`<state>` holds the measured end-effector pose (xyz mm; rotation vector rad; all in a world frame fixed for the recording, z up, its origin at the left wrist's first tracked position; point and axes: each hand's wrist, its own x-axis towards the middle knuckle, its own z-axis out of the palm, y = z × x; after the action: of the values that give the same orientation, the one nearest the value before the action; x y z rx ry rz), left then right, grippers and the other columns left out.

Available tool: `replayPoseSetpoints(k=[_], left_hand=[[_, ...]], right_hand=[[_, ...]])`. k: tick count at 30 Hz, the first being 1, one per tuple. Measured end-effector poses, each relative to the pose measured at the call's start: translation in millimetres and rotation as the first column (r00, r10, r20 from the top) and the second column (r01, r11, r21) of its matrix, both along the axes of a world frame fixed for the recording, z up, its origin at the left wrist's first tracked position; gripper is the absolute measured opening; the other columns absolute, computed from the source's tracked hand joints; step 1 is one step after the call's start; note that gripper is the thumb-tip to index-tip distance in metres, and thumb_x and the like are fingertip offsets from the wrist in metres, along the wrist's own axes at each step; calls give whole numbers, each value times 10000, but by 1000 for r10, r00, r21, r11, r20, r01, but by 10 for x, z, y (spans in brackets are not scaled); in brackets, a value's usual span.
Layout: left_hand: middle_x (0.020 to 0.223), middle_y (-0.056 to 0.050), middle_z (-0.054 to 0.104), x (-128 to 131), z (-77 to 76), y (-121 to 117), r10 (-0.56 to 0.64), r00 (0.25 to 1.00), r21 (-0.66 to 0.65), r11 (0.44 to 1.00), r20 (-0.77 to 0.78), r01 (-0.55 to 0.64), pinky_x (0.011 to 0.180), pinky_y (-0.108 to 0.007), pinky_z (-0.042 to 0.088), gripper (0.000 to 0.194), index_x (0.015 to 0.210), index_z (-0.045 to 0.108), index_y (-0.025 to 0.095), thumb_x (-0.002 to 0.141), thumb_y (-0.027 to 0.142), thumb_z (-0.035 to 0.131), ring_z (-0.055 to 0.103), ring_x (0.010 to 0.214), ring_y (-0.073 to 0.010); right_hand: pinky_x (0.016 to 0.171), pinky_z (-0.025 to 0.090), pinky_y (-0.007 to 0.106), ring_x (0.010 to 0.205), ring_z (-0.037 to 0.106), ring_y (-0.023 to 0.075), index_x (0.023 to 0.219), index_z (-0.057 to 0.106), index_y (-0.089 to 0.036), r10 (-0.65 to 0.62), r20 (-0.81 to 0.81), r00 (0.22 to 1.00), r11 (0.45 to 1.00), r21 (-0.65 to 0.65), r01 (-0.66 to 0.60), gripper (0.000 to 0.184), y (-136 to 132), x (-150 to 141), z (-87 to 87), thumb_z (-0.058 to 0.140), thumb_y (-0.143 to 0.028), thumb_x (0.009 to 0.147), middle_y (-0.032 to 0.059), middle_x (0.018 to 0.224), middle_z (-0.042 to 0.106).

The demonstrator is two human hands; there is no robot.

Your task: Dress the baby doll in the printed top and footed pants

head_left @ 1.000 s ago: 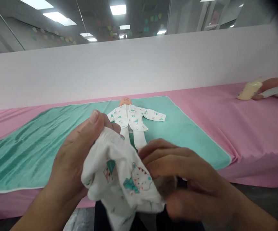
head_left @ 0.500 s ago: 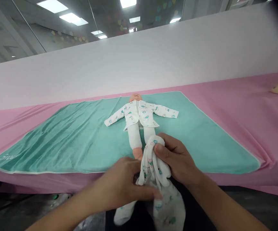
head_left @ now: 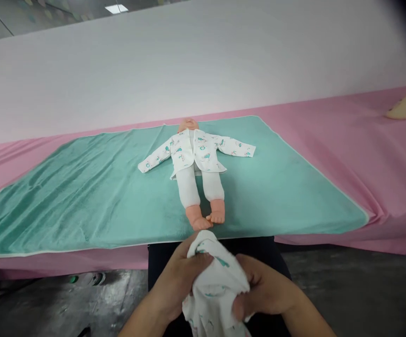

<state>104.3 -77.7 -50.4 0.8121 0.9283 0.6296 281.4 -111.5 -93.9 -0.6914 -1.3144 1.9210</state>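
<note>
A white printed baby garment (head_left: 217, 285), bunched up, hangs between my hands low in the view; its lower end runs out of the frame. My left hand (head_left: 180, 276) grips its left side, thumb inside the folded opening. On the other side my right hand (head_left: 264, 290) pinches the fabric, slightly blurred. Just beyond lies a baby doll (head_left: 217, 210) on its back, bare feet toward me. It wears a matching printed jacket (head_left: 206, 150), sleeves spread out to both sides, and white leg coverings (head_left: 188, 186) down to the shins.
The doll rests on a teal blanket (head_left: 118, 196) with creases at the left. Beneath is a pink cloth (head_left: 357, 140) over the table. A white wall panel (head_left: 188, 61) stands behind. A pale object (head_left: 404, 104) lies far right. Bottles (head_left: 97, 279) are on the floor, lower left.
My view has tilted down. The garment has moved lower, away from the doll's legs, so both feet now show. My left hand has shifted to the garment's upper left edge.
</note>
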Motion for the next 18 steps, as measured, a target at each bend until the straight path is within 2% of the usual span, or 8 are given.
replayPoseSetpoints(k=[2, 4, 6, 8, 10, 12, 15, 18], left_hand=[[746, -11, 614, 25, -12, -47, -258, 966, 23, 966, 10, 258, 611, -224, 431, 324, 879, 632, 163, 617, 325, 733, 543, 671, -137], [775, -30, 634, 44, 4, -70, -460, 888, 43, 887, -7, 460, 676, -244, 433, 304, 844, 661, 134, 600, 292, 752, 558, 724, -161], [784, -35, 639, 53, 12, -67, -457, 889, 60, 887, -26, 458, 725, -261, 431, 259, 830, 668, 128, 628, 275, 735, 564, 766, -176], [793, -33, 635, 56, -8, -43, -257, 966, 69, 964, -26, 258, 744, -268, 430, 239, 847, 652, 142, 673, 299, 699, 561, 780, -177], [766, -22, 619, 55, -52, -15, -43, 998, 50, 998, -34, 45, 705, -254, 429, 227, 830, 628, 156, 682, 318, 683, 550, 735, -160], [707, -3, 587, 53, -95, 2, 55, 997, 21, 998, -47, -54, 641, -230, 417, 208, 788, 604, 163, 678, 323, 678, 519, 661, -133], [659, 12, 541, 36, -113, 14, 2, 998, 8, 1000, -56, -2, 587, -208, 395, 202, 758, 584, 158, 676, 317, 678, 466, 600, -104], [695, -5, 554, -19, -72, 39, -260, 965, 58, 964, -25, 261, 613, -227, 410, 243, 769, 604, 136, 633, 306, 713, 482, 637, -120]], right_hand=[[492, 393, 198, 538, 494, 101, 669, 651, -123, -244, -143, 959, 969, -77, 235, 365, -29, -2, -118, 691, -485, 647, 17, 603, 577], [468, 389, 203, 518, 500, 112, 625, 635, -131, -444, -204, 872, 893, -181, 412, 410, -28, -21, -198, 681, -538, 633, 28, 551, 566], [458, 394, 210, 492, 491, 115, 569, 600, -144, -535, -216, 817, 837, -268, 477, 465, -27, -64, -247, 663, -603, 607, 15, 491, 529], [452, 389, 200, 462, 458, 94, 526, 567, -141, -484, -218, 848, 862, -285, 419, 505, -47, -122, -269, 677, -633, 557, -10, 460, 486], [463, 383, 180, 479, 446, 73, 556, 581, -124, -294, -170, 941, 940, -231, 252, 473, -89, -170, -260, 754, -559, 492, -24, 504, 497], [509, 402, 168, 553, 475, 76, 663, 622, -116, -66, -63, 996, 983, -176, 54, 417, -136, -189, -220, 819, -412, 445, -24, 605, 550], [593, 440, 189, 651, 510, 97, 808, 640, -133, 71, -10, 997, 985, -156, -71, 413, -167, -141, -151, 813, -302, 473, -13, 724, 592], [643, 461, 231, 697, 544, 132, 824, 643, -133, -54, -149, 987, 987, -155, 31, 417, -132, -60, -153, 805, -336, 497, 7, 732, 602]])
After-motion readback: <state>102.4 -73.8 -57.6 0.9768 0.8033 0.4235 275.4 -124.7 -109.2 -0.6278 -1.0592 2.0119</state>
